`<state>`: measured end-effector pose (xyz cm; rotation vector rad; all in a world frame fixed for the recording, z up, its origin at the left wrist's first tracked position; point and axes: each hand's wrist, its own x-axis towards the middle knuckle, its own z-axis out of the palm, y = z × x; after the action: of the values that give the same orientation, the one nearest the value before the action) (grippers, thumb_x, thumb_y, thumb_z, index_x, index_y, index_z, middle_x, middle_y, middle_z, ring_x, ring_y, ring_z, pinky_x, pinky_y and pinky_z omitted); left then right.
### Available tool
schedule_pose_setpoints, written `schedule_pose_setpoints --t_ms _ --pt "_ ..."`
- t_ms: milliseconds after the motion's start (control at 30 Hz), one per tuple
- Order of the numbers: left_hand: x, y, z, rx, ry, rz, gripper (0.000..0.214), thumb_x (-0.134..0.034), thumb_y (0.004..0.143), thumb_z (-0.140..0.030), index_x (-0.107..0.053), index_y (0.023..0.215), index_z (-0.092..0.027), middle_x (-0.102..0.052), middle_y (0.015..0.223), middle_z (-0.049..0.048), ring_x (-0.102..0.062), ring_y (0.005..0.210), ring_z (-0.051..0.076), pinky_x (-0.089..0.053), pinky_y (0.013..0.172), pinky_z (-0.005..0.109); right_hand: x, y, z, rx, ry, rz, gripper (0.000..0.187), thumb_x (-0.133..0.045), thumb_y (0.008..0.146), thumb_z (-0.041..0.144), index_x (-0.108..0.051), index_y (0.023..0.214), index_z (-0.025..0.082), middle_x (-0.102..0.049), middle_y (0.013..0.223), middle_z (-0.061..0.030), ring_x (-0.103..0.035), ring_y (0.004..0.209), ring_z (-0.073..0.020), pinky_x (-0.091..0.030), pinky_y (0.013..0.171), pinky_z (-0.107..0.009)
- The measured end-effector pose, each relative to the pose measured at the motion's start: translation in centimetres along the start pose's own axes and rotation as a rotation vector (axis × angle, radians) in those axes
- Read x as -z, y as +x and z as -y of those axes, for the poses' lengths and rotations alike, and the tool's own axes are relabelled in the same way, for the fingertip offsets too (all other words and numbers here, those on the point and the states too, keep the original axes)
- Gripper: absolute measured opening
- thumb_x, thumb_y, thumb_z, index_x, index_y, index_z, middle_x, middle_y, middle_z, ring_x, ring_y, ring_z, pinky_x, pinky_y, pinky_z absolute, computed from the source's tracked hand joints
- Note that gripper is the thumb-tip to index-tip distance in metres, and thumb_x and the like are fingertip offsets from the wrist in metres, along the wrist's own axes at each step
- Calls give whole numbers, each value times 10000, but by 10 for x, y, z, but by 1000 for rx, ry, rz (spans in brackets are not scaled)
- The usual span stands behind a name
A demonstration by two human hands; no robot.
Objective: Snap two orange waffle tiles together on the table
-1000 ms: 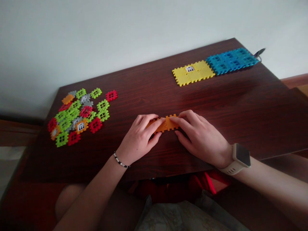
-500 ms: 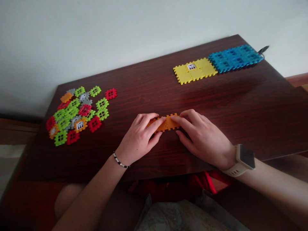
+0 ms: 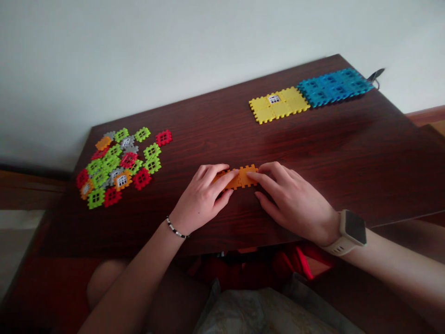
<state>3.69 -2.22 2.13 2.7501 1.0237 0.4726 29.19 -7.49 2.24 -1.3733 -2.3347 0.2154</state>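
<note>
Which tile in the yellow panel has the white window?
The middle tile of the yellow panel's back row, on the wall side. It alone carries a white window; the other yellow tiles look plain.

A pale grey wall (image 3: 174, 46) stands behind the red-brown wood-grain surface (image 3: 212, 134), a thin black object (image 3: 376, 74) at its right edge.

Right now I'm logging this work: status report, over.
Left hand, right hand on orange pieces. Orange pieces edge to edge. Loose coloured pieces aside, at left.

No txt or nos. legible here, AFAICT.
</note>
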Motion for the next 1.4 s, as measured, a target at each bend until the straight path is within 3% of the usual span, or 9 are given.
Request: schedule_pose_setpoints --t_ms 733,1400 --pt "-2 -1 1 -24 11 -19 443 -592 1060 -182 -564 1502 -174 -601 1432 142 -554 1287 301 -537 1141 544 0 -1 -1 29 -12 -18 370 -546 1032 191 -592 1397 156 -637 1293 -173 -665 1116 -318 -605 936 -500" --pt "-3 -1 3 -23 4 -29 465 -606 1048 -180 -565 1511 -209 -607 1428 129 -571 1286 311 -542 1136 556 -1 -1 -2 29 6 -16 376 -558 1033 187 -603 1402 134 -633 1280 -178 -663 1116 -324 -618 948 -522"
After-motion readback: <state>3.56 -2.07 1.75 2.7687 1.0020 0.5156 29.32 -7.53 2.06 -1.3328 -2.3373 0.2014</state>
